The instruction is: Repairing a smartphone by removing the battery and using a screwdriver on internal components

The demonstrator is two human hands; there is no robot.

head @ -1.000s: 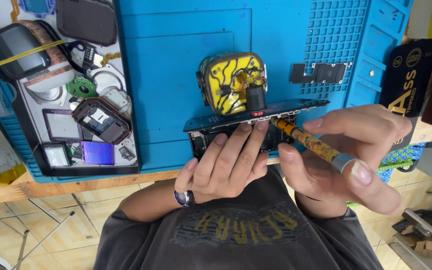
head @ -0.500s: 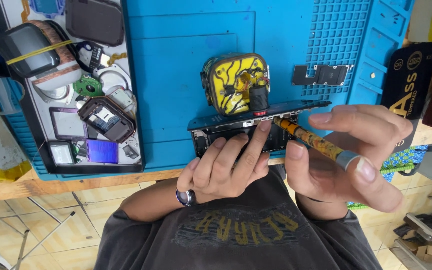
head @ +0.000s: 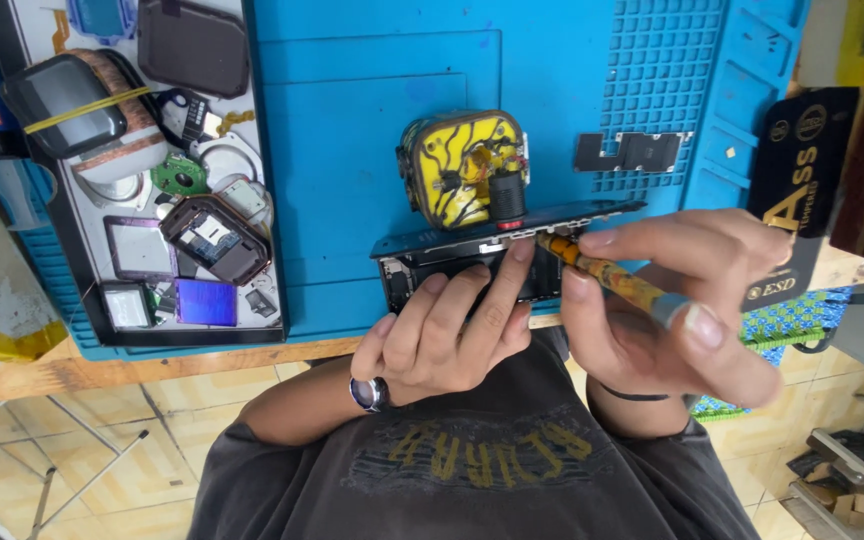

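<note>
At the centre of the frame the left hand [head: 447,335] grips an opened phone [head: 462,265] at the near edge of the blue work mat [head: 372,120] on the desk [head: 152,365], fingers curled over the exposed inside. The phone's screen panel [head: 592,213] is already lifted, standing tilted along the far side of the body, so the opening is done; the inner parts still sit in the body, as far as can be seen under the fingers. The right hand [head: 682,310] pinches a patterned yellow screwdriver [head: 607,277], its tip touching the phone's upper edge beside the left index finger. A ring [head: 369,393] sits on the left hand. Just above the phone stands a yellow block with black wiring [head: 462,165]; to its right lies a dark metal plate [head: 632,152] on the mat's gridded part. At the upper left, a grey tray [head: 267,250] holds smartwatch bodies, small screens, a green round board and a banded watch; the smaller bits are too small to tell.
</note>
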